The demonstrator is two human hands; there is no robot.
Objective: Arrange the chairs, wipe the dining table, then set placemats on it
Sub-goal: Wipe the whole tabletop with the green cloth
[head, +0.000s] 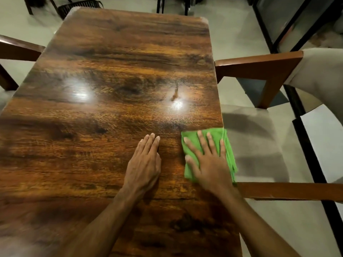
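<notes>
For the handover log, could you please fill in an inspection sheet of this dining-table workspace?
Surface: dining table, glossy dark wood, two light reflections, a faint streak by the right one.
Job's things: green cloth lying flat at the table's right edge; no placemats seen.
Clutter: nothing seen.
Grippers: left hand flat on bare wood, fingers straight; right hand pressing flat on the green cloth, fingers spread.
Cables: nothing seen.
Surroundings: wooden armchair with a pale seat at the right side; second chair at the left; dark chair at the far end; pale floor.
</notes>
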